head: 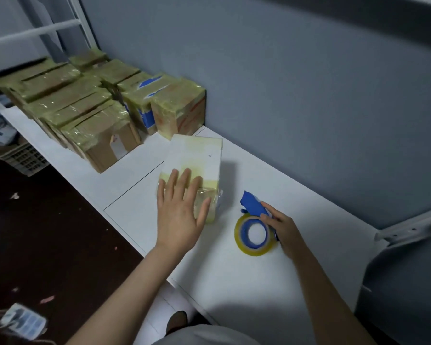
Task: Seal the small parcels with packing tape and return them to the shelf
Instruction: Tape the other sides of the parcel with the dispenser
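A small white parcel [197, 155] with yellowish tape across its near end lies on the white shelf surface [296, 190]. My left hand [179, 212] lies flat on the parcel's near end, fingers straight and spread. To the right, a blue tape dispenser [253, 230] with a roll of yellowish packing tape rests on the surface. My right hand [281, 227] grips the dispenser's handle from the right side.
Several taped cardboard parcels [90, 105] stand packed together at the far left of the shelf, against the grey wall [284, 70]. A white metal frame [35, 31] rises behind them. Dark floor [47, 232] with scraps and a plastic crate [25, 158] lies to the left.
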